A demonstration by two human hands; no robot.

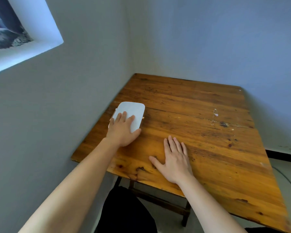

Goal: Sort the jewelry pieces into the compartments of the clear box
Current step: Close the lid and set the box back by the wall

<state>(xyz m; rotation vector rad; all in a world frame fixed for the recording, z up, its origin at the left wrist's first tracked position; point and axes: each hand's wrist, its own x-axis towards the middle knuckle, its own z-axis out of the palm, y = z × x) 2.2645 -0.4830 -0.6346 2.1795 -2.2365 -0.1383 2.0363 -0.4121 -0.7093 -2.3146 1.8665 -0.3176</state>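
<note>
A white box [133, 110] with rounded corners and small gold fittings on its sides lies shut on the left part of the wooden table [191, 148]. My left hand [123, 130] rests flat on its lid, fingers spread, thumb at the near edge. Flat on the bare wood nearer me lies my right hand [174, 158], fingers apart and holding nothing. Thin jewelry pieces [215, 115], like a fine chain with small pale stones, lie far to the right, well apart from both hands. The box's compartments are hidden under the lid.
The table stands in a corner, with grey walls close along its left and far edges. A window recess [23, 31] is high on the left wall. My dark-clothed lap [124, 212] and the table's frame show below the near edge.
</note>
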